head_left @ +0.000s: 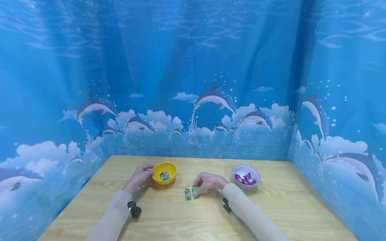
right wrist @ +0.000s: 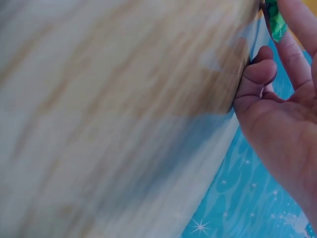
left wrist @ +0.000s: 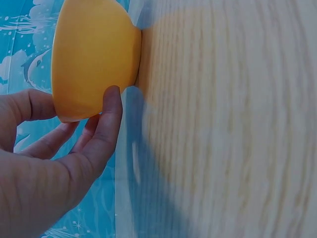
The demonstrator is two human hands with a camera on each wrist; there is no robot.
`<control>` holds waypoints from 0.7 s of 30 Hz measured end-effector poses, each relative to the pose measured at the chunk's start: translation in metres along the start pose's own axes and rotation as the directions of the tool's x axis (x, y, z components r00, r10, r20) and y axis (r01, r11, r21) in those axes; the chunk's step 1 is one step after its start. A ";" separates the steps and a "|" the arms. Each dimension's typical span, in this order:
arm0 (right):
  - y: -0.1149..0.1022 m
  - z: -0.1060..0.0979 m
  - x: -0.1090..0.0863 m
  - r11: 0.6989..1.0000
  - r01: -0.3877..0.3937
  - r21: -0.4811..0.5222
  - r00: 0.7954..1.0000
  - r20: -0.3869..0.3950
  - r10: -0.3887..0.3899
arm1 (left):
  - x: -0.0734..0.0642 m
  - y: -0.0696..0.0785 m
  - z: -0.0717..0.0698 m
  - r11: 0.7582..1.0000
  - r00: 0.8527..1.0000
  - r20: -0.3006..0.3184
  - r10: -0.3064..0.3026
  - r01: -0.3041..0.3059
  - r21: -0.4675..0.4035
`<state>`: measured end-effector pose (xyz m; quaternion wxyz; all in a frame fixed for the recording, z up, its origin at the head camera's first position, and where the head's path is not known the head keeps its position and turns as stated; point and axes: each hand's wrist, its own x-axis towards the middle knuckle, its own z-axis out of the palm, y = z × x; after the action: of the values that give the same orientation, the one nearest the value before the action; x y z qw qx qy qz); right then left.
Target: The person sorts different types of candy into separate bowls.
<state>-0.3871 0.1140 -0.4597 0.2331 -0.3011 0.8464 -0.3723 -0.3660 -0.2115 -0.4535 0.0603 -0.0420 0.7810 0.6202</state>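
My left hand (head_left: pixel 140 177) holds the side of a yellow bowl (head_left: pixel 172 166), with fingers at its rim and against its outer wall. In the left wrist view the bowl (left wrist: pixel 94 54) stands on the wooden table. A green-wrapped candy (head_left: pixel 165 176) lies inside it. My right hand (head_left: pixel 208 181) pinches another green-wrapped candy (head_left: pixel 196 196) near the middle of the table. Close on its left lies one more green candy (head_left: pixel 188 193). The right wrist view catches the pinched candy (right wrist: pixel 276 22) only at the top edge, beside the fingers; the rest is cut off.
A white bowl (head_left: pixel 256 171) with a pinkish rim stands right of my right hand, holding several purple-wrapped candies (head_left: pixel 249 178). The pale wooden table (head_left: pixel 181 221) is bordered by a blue dolphin-print curtain (head_left: pixel 193 67) at the back and sides.
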 end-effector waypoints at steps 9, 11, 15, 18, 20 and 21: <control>0.003 0.001 0.000 1.000 0.003 -0.017 1.000 -0.017 -0.003 | 0.001 -0.001 0.000 1.000 1.000 -0.006 -0.004 0.004 0.006; 0.003 0.000 0.000 1.000 -0.009 -0.022 1.000 -0.018 0.009 | 0.002 -0.001 0.000 1.000 1.000 -0.011 -0.008 0.008 0.003; 0.003 -0.001 0.000 1.000 -0.028 -0.012 0.999 -0.021 0.028 | 0.002 -0.002 0.000 1.000 1.000 -0.013 -0.013 0.013 0.002; 0.003 -0.003 0.000 0.999 -0.034 -0.005 0.999 -0.030 0.034 | 0.002 -0.002 0.000 1.000 1.000 -0.009 -0.008 0.009 0.007; 0.003 -0.003 0.000 0.999 -0.032 -0.003 0.999 -0.036 0.032 | 0.002 -0.001 0.000 1.000 1.000 -0.008 -0.005 0.005 0.012; 0.004 -0.003 0.000 0.999 -0.032 -0.001 0.999 -0.039 0.032 | 0.002 -0.001 0.000 1.000 1.000 -0.009 -0.007 0.007 0.013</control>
<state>-0.3901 0.1175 -0.4608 0.2222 -0.2805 0.8557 -0.3737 -0.3676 -0.2121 -0.4549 0.0593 -0.0472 0.7852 0.6146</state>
